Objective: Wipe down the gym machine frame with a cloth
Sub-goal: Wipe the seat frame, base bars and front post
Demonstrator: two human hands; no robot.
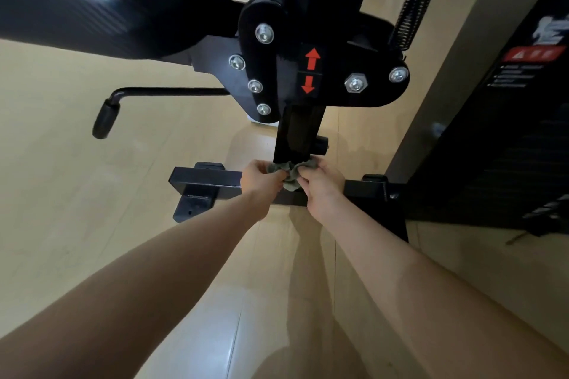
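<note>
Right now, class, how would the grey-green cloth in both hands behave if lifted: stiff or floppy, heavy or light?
Probably floppy: the cloth bunches in folds against the upright post. Likely light: it is a small wad between left hand and right hand.

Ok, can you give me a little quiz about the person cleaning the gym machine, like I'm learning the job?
1. True or false: only one hand grips the cloth.
2. Where is the cloth? A) on the crank handle B) at the foot of the upright post C) on the seat pad
3. Fill in: the two arrows above the post are coloured ____.
Key: 1 false, the left hand and right hand both grip it; 2 B; 3 red.
</note>
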